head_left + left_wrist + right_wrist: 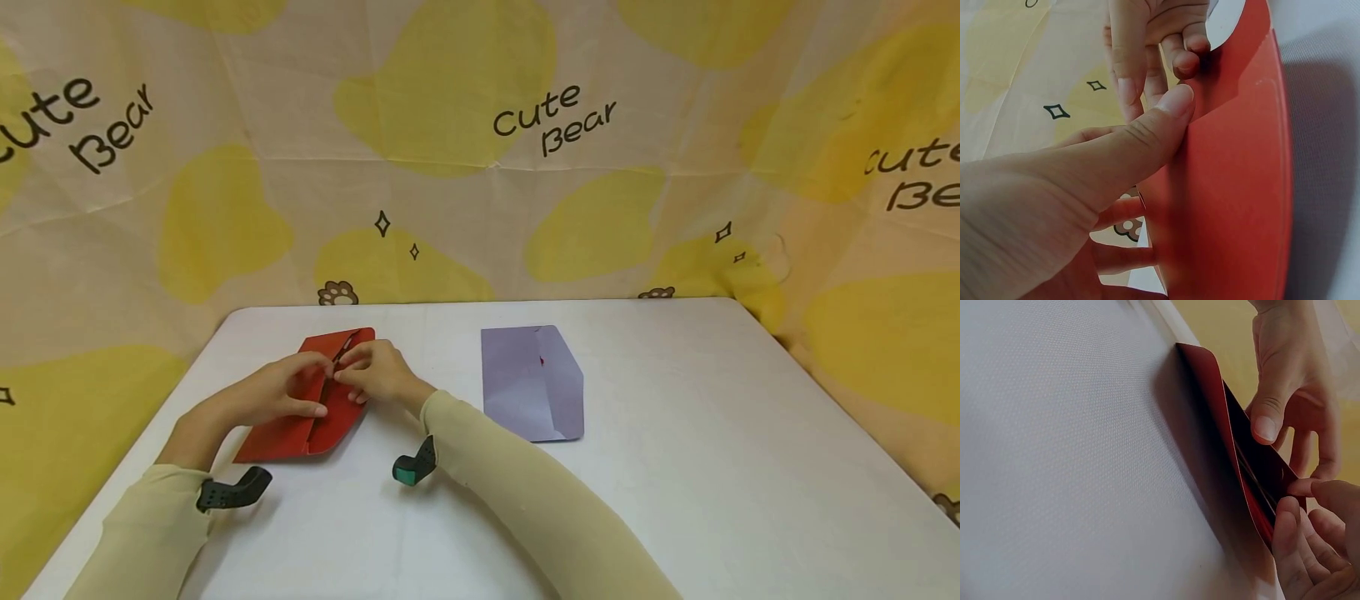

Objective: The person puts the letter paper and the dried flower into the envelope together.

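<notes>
A red envelope [277, 440] is held tilted over the left part of the table, its flap unfolded and its pocket gaping. My left hand [273, 390] grips it at the mouth: in the left wrist view the thumb lies on the near face [1235, 187] and the other fingers are behind. My right hand [384, 372] pinches the far part of the pocket's edge between thumb and fingers, close to the left fingertips. The right wrist view looks into the dark opening beside the flap [1207, 369]; what lies deep inside is hidden in shadow.
A pale purple envelope [517, 379] lies flat in the middle of the white table [712, 433], its flap to the right, with a small red spot near the flap's fold. Behind the table hangs a printed cloth [450, 100].
</notes>
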Motion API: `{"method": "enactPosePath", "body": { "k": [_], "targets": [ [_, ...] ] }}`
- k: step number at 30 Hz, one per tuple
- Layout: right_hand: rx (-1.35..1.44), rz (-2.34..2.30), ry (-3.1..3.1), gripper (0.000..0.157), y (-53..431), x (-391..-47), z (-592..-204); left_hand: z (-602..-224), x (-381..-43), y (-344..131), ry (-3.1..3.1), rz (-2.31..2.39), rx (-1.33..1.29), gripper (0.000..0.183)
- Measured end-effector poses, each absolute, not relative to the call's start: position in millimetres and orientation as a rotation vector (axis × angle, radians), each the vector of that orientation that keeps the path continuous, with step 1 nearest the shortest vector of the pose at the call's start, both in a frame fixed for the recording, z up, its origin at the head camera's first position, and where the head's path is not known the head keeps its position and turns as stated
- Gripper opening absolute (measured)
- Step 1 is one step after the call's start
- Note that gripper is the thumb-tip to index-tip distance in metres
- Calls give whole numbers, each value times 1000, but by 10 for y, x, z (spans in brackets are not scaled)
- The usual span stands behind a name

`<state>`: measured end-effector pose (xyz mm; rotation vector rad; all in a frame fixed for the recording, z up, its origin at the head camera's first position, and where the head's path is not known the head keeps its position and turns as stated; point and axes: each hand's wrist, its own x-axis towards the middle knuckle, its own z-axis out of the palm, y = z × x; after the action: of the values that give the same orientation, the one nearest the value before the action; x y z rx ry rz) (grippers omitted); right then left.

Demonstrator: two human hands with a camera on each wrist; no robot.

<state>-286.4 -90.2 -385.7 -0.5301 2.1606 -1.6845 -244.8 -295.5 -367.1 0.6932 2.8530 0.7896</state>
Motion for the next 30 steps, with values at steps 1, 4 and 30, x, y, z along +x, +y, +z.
{"method": "enactPosePath", "body": {
  "k": [1, 4, 30],
  "targets": [
    [-530, -1684, 2160, 22, -900, -2865, -3856, -3670, -2446, -2954, 2852, 790, 688, 53],
    [-537, -1681, 2167, 22, -882, -2853, -3837, -3670, -2444, -2951, 2848, 792, 674, 53],
    [-714, -1587, 2241, 23, -617, -2845, -3741, -3674, -2445, -2950, 2846, 791, 664, 51]
  ]
}}
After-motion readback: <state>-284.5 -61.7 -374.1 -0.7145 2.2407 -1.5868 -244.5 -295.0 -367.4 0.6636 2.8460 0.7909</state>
